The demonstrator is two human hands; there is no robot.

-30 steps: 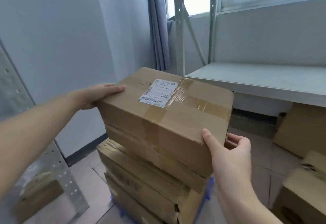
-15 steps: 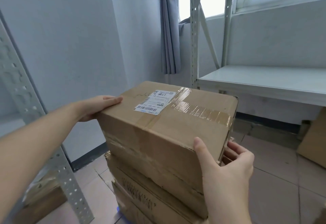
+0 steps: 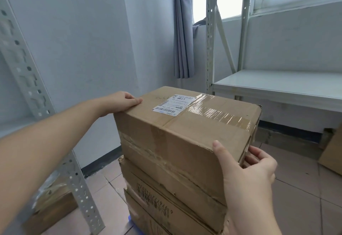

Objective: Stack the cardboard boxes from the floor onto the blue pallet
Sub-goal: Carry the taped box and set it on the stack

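Observation:
A taped cardboard box (image 3: pixel 185 134) with a white shipping label on its lid rests on top of a stack of cardboard boxes (image 3: pixel 166 207). My left hand (image 3: pixel 122 102) grips the box's far left top corner. My right hand (image 3: pixel 248 168) clasps its near right corner, thumb on the front face and fingers around the side. A sliver of the blue pallet (image 3: pixel 132 222) shows under the stack at the bottom edge; the rest of it is hidden.
A grey metal rack upright (image 3: pixel 37 105) slants close on the left, with a cardboard box (image 3: pixel 50 208) on the floor behind it. A white metal shelf (image 3: pixel 277 86) stands behind the stack on the right. Another cardboard box (image 3: pixel 333 151) leans at the right edge.
The held box has come down and now sits flush on the stack. Both hands kept their grip on the same corners. My view has moved closer and turned left.

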